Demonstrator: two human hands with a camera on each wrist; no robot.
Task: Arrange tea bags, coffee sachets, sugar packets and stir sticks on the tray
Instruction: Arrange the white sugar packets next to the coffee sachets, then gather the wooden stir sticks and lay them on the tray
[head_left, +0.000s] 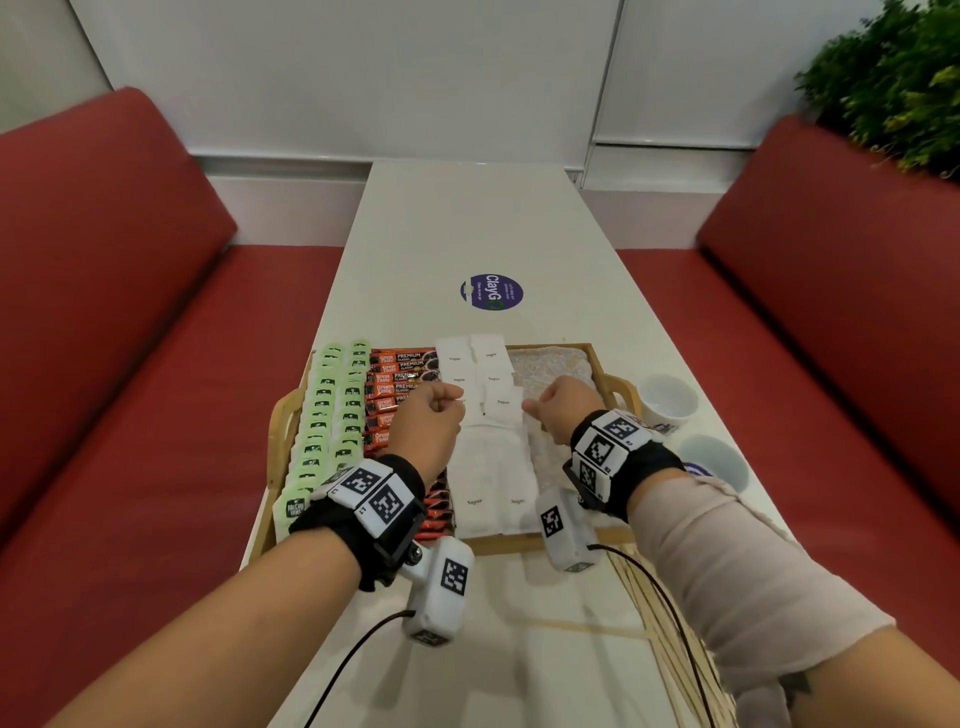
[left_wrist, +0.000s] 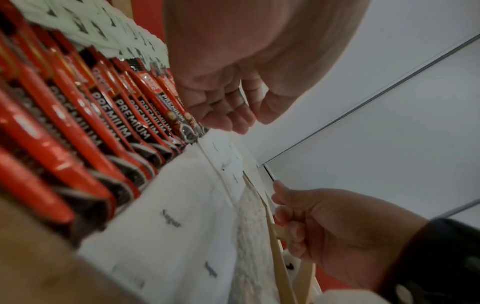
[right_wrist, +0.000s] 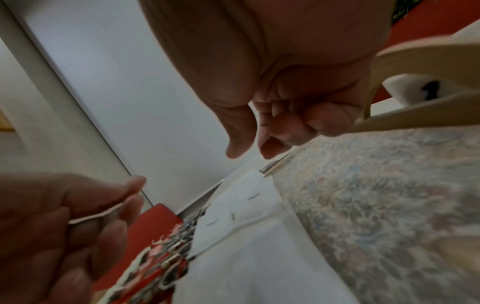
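The wooden tray (head_left: 602, 358) sits in the middle of the head view on a long white table (head_left: 467, 223), and its rows run left to right: green tea bags (head_left: 332, 415), red-and-black coffee sachets (head_left: 400, 379), then white sugar packets (head_left: 491, 467) on a speckled liner (head_left: 556, 374), whose right strip lies bare. The left hand (head_left: 428, 421) hovers over the seam between the sachets and the sugar, fingers curled; the right wrist view shows a thin white packet edge (right_wrist: 96, 215) pinched between its fingers at the lower left of that frame. The right hand (head_left: 563, 410) hangs just right of the sugar column, fingers curled loosely with thumb and forefinger apart, nothing in them. Stir sticks (head_left: 660, 634) lie on the table at the lower right, under the right forearm. Two white cups (head_left: 667, 402) stand right of the tray, a purple round sticker (head_left: 491, 292) lies beyond it, and red bench seats (head_left: 104, 322) flank the table.
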